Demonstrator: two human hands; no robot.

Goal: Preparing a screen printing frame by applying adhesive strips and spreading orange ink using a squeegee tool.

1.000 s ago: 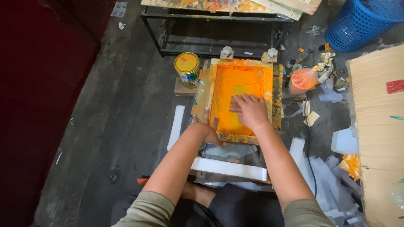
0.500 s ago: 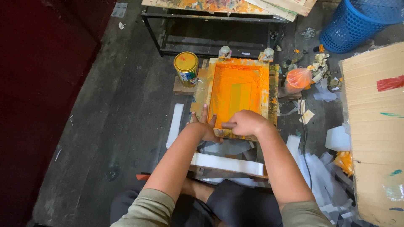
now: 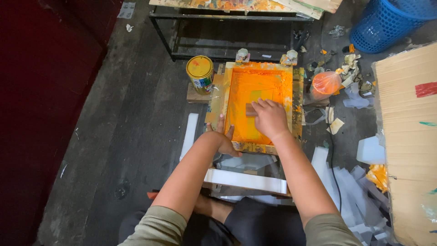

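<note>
A wooden screen-printing frame lies flat on the floor in front of me, its mesh coated in orange ink. My right hand presses down on a squeegee in the middle of the mesh, fingers curled over it. My left hand rests on the frame's near left corner, fingers spread, holding it down. Two clamps grip the frame's far edge.
A yellow-lidded paint can stands on a wood block left of the frame. An orange bag and paper scraps lie to the right. A cardboard sheet fills the right side. A blue basket and a metal rack are beyond.
My right hand pulled the squeegee toward the frame's near edge, then moved back up to the middle of the mesh. My left hand stayed at the near left corner.
</note>
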